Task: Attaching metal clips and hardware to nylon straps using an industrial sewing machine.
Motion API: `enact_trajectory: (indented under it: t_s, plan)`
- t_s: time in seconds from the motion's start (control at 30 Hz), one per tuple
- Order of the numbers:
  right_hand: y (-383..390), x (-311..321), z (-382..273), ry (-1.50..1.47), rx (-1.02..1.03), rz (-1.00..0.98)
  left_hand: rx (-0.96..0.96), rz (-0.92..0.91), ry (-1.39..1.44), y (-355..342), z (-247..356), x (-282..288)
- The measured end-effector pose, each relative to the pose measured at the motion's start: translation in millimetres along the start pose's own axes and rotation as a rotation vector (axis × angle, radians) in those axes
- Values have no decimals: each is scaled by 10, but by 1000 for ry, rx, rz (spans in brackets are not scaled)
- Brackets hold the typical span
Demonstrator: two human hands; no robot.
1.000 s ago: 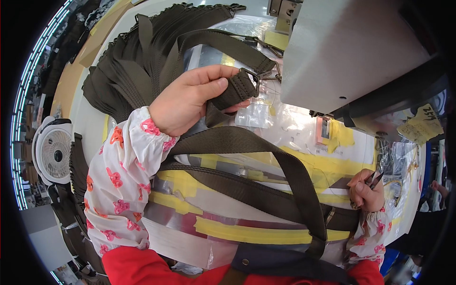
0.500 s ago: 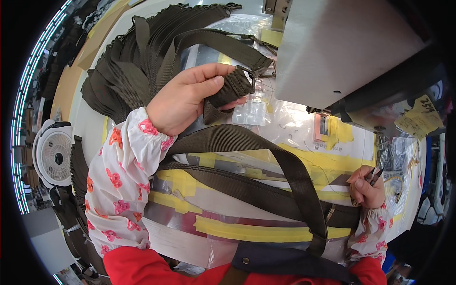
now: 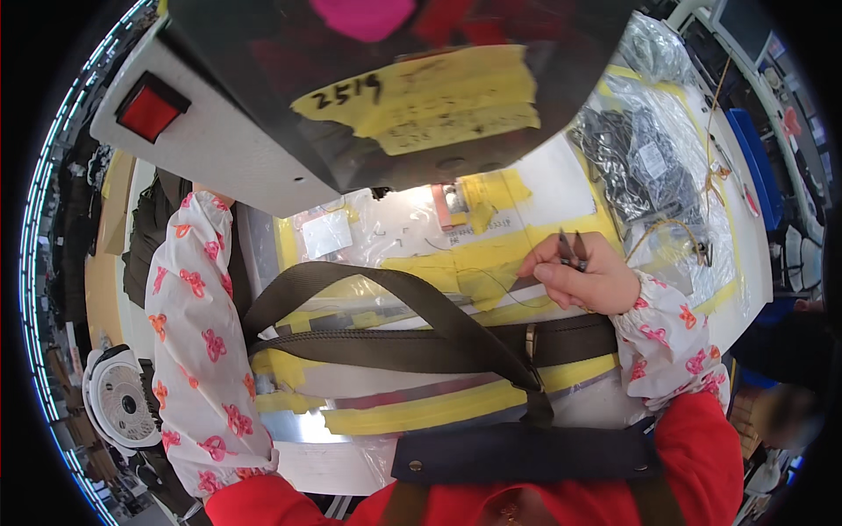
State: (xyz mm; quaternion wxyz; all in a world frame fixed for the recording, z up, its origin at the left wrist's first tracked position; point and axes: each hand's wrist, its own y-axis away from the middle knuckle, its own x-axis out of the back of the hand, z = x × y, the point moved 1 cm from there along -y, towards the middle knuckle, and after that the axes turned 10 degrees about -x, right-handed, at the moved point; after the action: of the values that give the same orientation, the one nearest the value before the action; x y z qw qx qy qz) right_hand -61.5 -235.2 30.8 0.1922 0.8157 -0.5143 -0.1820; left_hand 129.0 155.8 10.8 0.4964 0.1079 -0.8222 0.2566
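My right hand is closed around a small pair of thread snips, whose dark blades point up past the fingers. It hovers over the taped worktable. Just below and left of it lies a dark olive webbing strap with a metal buckle; the strap loops back on itself to the left. My left hand shows only a sliver near the wrist. The sewing machine hides its fingers, so whatever they hold is out of sight.
The machine's white body with a red switch and its dark cover fill the upper middle. A clear bag of dark pieces lies at the right. Bunched straps and a white fan are at the left.
The view has swung right, bringing the machine across the upper middle. My left hand, earlier gripping a strap's buckle end, is now mostly behind the machine. My right hand keeps the snips.
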Motion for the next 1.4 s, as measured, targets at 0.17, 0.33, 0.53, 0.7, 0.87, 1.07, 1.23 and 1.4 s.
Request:
enact_trajectory:
  t_s: [0.17, 0.33, 0.53, 0.7, 0.87, 1.07, 1.23, 1.4]
  plan:
    - [-44, -105, 97, 98, 169, 60, 58, -171, -51, 95, 141, 449]
    - [163, -59, 319, 623, 604, 219, 119, 38, 636, -516, 1524, 1240]
    - [501, -213, 293, 786, 654, 184, -155, 151, 718, -1009, 2391, 1342]
    - [609, 57, 384, 739, 593, 260, -80, 215, 790, -960, 2500, 1140]
    - [309, 322, 147, 763, 708, 535, 564, 208, 1091, -1000, 2431, 950]
    - [137, 297, -106, 507, 564, 437, 1024, 318, 1443, -990, 2261, 762]
    - [8, 142, 22, 805, 634, 550, 1001, 329, 1321, -972, 2382, 780]
    - [-83, 70, 34, 1070, 748, 657, 861, 292, 1089, -1069, 2471, 849]
